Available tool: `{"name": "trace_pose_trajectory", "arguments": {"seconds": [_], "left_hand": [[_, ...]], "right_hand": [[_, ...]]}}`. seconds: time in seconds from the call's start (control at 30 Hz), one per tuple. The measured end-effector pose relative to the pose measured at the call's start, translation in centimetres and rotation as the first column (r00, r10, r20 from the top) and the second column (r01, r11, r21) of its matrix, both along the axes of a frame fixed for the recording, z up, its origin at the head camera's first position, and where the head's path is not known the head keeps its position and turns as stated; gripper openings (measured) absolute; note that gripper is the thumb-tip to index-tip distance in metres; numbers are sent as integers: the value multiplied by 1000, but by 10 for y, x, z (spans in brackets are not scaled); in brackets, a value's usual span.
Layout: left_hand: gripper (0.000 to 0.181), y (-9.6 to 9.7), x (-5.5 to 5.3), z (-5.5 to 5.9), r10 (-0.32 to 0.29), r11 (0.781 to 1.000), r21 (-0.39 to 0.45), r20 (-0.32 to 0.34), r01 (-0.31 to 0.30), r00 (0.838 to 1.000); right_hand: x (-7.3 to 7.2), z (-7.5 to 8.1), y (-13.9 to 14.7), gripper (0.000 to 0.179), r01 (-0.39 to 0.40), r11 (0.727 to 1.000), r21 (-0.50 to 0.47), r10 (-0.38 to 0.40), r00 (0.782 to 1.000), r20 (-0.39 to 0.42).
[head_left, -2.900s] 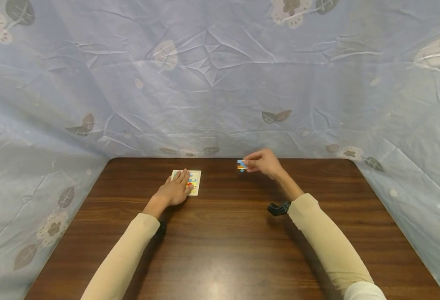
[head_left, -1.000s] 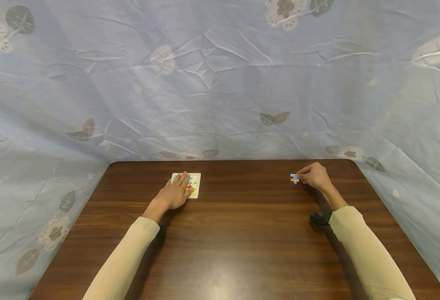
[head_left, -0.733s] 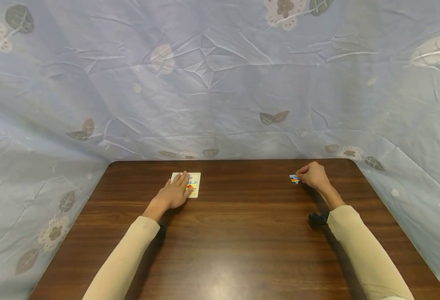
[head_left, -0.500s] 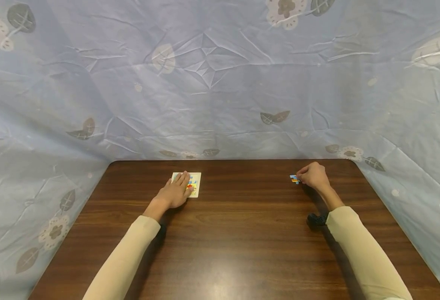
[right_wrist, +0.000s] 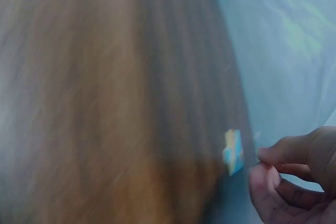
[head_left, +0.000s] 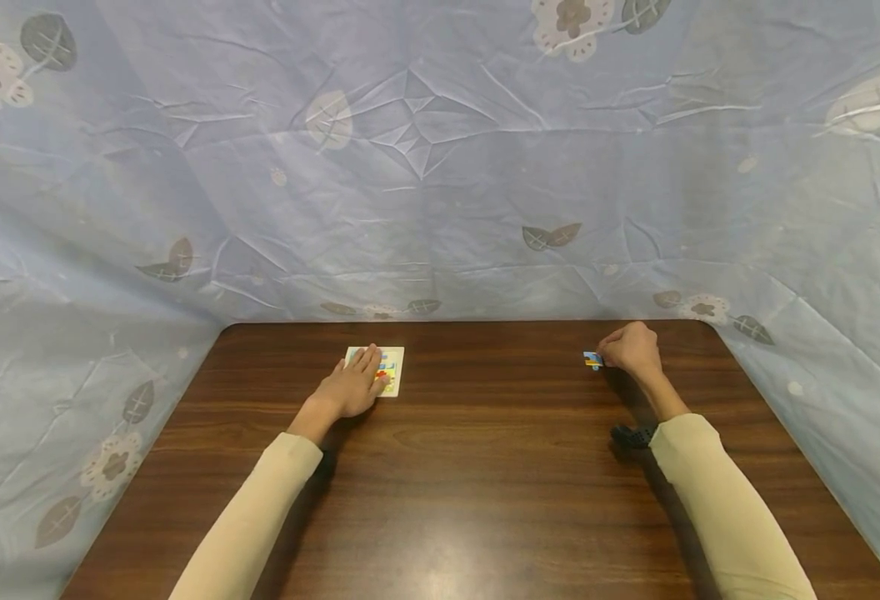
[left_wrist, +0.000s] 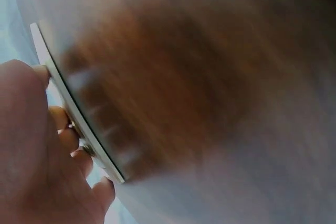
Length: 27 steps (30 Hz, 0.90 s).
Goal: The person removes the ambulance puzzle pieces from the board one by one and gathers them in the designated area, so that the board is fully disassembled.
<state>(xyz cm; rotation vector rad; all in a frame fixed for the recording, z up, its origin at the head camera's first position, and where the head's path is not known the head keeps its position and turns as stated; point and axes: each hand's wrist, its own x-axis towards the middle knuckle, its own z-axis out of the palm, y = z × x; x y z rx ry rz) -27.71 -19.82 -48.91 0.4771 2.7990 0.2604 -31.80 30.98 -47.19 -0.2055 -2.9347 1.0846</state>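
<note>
On the far left part of the table my left hand (head_left: 348,390) rests palm down on a cream-framed jigsaw board (head_left: 397,367), its fingers spread over a blue, red and yellow picture that they partly cover. The left wrist view shows this board (left_wrist: 79,116) edge-on under the fingers. At the far right a small blue and yellow puzzle piece (head_left: 592,360) lies on the wood. My right hand (head_left: 632,348) is right beside that piece, fingers loosely bent. A narrow gap separates its fingertips from the piece (right_wrist: 234,152) in the right wrist view.
The dark wooden table (head_left: 440,467) ends at a wrinkled blue-grey cloth (head_left: 440,167) with leaf and flower prints, which hangs behind it and along both sides. A black band (head_left: 632,436) sits at the right wrist.
My right hand has carried the puzzle piece rightward from near the middle, set it down and let go of it. My left hand stays on the jigsaw board.
</note>
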Motion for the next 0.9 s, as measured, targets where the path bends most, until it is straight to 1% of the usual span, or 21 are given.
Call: {"name": "trace_pose_trajectory", "arguments": {"seconds": [0.1,0.2,0.3,0.4,0.53,0.67,0.8,0.9], "left_hand": [[71,0,1,2,-1,1000,-2,-7,1,1000],[71,-1,1,7,4,1000,-2,-15,-4,1000],[71,-1,1,12,7,1000,6,-29,-7,1000],[72,-2,-1,13,12,1000,21,-43,-11,999],[73,-7,-4,8,23,999,33,-48,-22,999],[74,-15,-4,4,37,999,42,-40,-35,999],[75,-22,-3,1,54,997,50,-33,-52,998],[76,-25,-2,-1,62,996,66,-24,-60,998]], "right_hand": [[-2,11,-11,23,-4,1000,-24,3,998,-58],[-7,23,-30,25,-58,997,-48,52,992,-113],[-13,33,-51,24,-110,992,-60,101,985,-143],[-18,40,-73,21,-149,987,-64,138,979,-152],[-22,48,-103,19,-206,977,-61,197,972,-131],[-23,52,-134,19,-291,955,-50,284,952,-116],[-26,53,-163,19,-378,925,-44,372,923,-99],[-30,52,-183,18,-435,898,-66,430,899,-83]]}}
